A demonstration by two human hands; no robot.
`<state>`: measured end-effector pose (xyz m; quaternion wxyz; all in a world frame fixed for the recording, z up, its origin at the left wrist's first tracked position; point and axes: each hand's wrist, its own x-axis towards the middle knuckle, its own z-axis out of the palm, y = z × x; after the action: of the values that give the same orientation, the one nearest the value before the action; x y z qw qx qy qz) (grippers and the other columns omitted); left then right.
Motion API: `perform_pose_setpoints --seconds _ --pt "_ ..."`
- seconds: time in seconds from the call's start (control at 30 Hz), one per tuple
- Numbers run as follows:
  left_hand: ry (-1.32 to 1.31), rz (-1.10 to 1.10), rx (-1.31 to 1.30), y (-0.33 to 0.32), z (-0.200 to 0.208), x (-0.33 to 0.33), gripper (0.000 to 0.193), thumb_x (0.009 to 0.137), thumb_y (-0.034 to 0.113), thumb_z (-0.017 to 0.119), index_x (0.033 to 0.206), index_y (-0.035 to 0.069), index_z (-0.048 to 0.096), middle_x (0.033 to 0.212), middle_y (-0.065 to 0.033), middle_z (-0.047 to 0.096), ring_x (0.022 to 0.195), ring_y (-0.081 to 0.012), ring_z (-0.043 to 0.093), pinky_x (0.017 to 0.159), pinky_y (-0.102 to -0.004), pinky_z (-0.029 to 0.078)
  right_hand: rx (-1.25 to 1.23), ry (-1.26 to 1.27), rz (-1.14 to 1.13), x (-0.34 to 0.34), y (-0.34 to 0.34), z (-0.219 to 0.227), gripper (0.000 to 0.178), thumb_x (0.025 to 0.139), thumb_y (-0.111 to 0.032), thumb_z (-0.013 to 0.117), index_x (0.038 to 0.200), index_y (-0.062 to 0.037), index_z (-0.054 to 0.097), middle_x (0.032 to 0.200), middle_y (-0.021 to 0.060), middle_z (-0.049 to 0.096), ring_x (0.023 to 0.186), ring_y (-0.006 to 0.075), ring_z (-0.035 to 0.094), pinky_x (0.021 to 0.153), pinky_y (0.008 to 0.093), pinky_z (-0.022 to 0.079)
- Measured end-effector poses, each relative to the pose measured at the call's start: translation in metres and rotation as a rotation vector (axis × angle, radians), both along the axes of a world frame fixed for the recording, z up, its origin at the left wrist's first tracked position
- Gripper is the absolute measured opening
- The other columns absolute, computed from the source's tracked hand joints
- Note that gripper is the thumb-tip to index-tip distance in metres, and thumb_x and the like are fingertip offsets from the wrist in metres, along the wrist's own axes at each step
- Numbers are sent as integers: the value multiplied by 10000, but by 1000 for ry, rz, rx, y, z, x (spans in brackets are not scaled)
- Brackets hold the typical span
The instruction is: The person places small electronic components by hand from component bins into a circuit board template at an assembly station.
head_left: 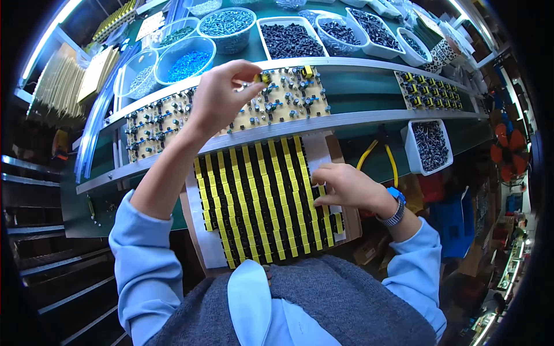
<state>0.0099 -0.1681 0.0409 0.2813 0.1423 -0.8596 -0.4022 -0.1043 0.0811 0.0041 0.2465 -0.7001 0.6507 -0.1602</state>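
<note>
My left hand (222, 92) is raised over a tan circuit board panel (235, 122) and pinches a small yellow-and-black transformer (265, 78) between thumb and fingertips. The panel is crowded with small upright components. Another yellow transformer (307, 71) stands on its far right corner. Nearer to me, several long rows of yellow-and-black transformers (261, 196) lie side by side in an open cardboard box. At the right end of these rows, my right hand (352, 187) has thumb and fingers closed around a transformer (321, 190); its fingertips partly hide it.
Metal rails (369, 117) carry the panel and another board (430, 92) bearing yellow transformers at right. Yellow-handled pliers (392, 161) lie beside a white tub of small parts (411, 151). Behind the rails stand several bins, one with blue parts (189, 64).
</note>
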Motion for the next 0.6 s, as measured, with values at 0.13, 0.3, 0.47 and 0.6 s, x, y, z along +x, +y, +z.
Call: perform_pose_setpoints --seconds 0.13,0.3,0.47,0.6 --pt "20 94 -161 -8 -13 -28 237 748 60 678 980 11 677 853 -70 682 726 -135 609 666 -235 487 9 -198 -145 1 8 -6 191 720 -100 714 863 -16 618 802 94 588 632 188 553 608 282 477" --pt "-60 88 -341 -18 -32 -42 244 729 65 671 967 15 685 853 -74 686 743 -182 615 693 -281 483 36 -506 -414 -6 23 -8 104 737 -46 662 828 -9 627 796 71 573 609 124 506 562 221 443" --pt "-105 120 -469 -15 -31 -47 219 694 92 683 904 27 688 899 -113 671 795 -273 615 762 -365 478 -67 -546 -464 -3 28 -7 65 752 -23 634 814 -4 632 807 63 576 611 85 482 542 189 421" --pt "-179 77 -448 -18 -25 -47 214 690 110 686 890 36 693 881 -107 678 781 -277 621 748 -370 480 -114 -557 -485 -3 24 0 82 740 10 627 822 -2 628 818 48 573 625 75 482 546 172 400"
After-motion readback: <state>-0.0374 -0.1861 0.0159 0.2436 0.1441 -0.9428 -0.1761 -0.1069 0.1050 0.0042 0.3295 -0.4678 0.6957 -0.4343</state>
